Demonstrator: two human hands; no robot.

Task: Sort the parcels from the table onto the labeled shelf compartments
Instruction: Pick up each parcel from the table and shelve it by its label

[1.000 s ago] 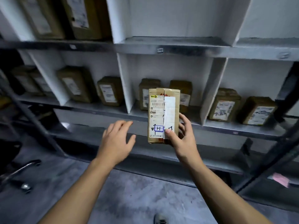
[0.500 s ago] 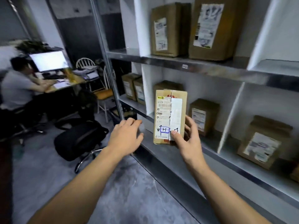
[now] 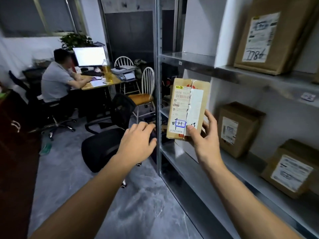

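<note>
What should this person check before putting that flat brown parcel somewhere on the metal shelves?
1. Hold on the flat brown cardboard parcel: ok. The right hand has a grip on its lower end, thumb on the front.
2. Marking readable: ok. A boxed handwritten "H" faces the camera.
3. Matching compartment found: cannot tell. The small tag on the grey metal shelf edge is blurred.
4. Free space: ok. The shelf board just below the parcel is bare.
5. Left hand available: ok. It is open and holds nothing.
6. Neighbouring brown boxes out of the way: ok. They stand further right.
</note>
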